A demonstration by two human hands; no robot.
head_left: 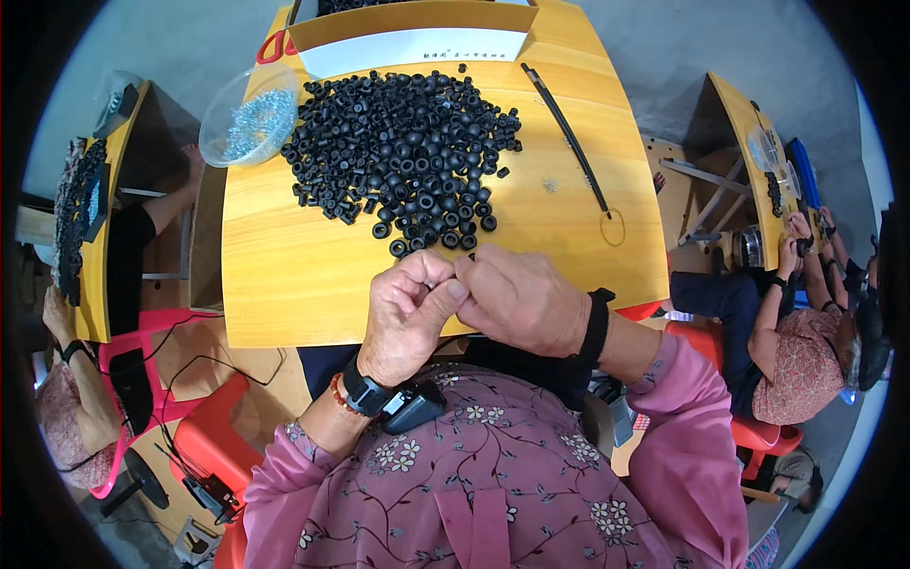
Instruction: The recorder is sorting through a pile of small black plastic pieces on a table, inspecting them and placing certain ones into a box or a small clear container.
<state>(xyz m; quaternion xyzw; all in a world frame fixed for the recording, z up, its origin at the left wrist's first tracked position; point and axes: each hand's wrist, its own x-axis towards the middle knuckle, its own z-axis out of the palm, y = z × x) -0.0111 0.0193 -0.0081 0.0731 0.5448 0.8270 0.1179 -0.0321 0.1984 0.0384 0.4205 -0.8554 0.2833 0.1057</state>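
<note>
Just past the table's front edge, my left hand (pixel 403 308) and my right hand (pixel 526 299) meet, fingers pinched together. A small black bit shows between the fingertips; most of what they hold is hidden. Beyond them on the wooden table (pixel 284 275) lies a wide heap of small black plastic parts (pixel 393 142), some round caps and some short cylinders. The nearest round pieces lie just in front of my knuckles. A clear round tub (pixel 210 128) with small shiny metal parts stands left of the heap.
An open cardboard box (pixel 412 52) with black parts stands at the back, beside red handles (pixel 272 45). On the right lie a thin black rod (pixel 571 137) and a thin loop (pixel 623 225). Other people (pixel 801 365) work at side tables. A red stool (pixel 223 427) stands left.
</note>
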